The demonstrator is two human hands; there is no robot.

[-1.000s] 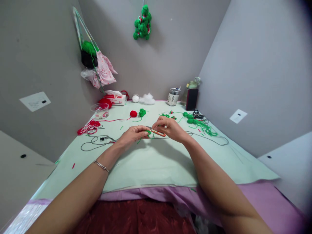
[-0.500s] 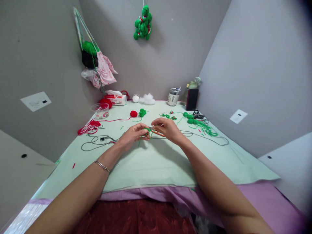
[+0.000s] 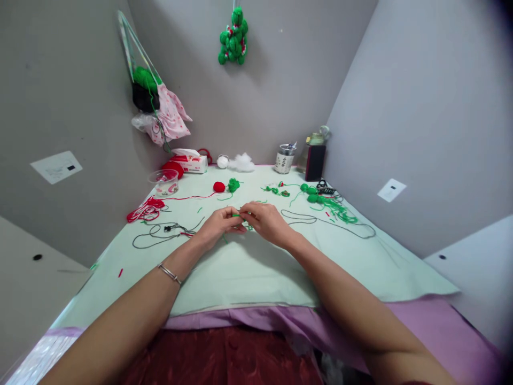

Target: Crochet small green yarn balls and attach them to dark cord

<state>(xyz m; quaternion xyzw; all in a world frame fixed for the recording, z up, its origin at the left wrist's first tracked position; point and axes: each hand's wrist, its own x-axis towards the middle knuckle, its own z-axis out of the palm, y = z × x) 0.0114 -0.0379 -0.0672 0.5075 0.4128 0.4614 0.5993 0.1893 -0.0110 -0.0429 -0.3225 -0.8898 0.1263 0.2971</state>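
Note:
Over the middle of the table my left hand (image 3: pixel 221 223) pinches a small piece of green yarn work (image 3: pixel 236 215) between thumb and fingers. My right hand (image 3: pixel 265 220) is closed, its fingertips meeting the left ones at that piece. What the right fingers grip is hidden behind them. Strands of green yarn show below the fingertips, and a loose end hangs under the left hand. Beyond the hands lie a red ball (image 3: pixel 218 187) and a green yarn bundle (image 3: pixel 233 185).
Dark cords (image 3: pixel 154 235) and red yarn (image 3: pixel 146 209) lie left. To the right are green balls with loose strands (image 3: pixel 339 209), scissors (image 3: pixel 321 184) and a dark upright phone-like slab (image 3: pixel 316 163). A clear tub (image 3: pixel 165 184), tissue box (image 3: pixel 194 163), white stuffing (image 3: pixel 242 162) and tin (image 3: pixel 285 159) stand behind.
My right hand has moved slightly left and lower, its fingers closing in against the left fingertips. The orange-handled tool seen at my right hand before is now out of sight.

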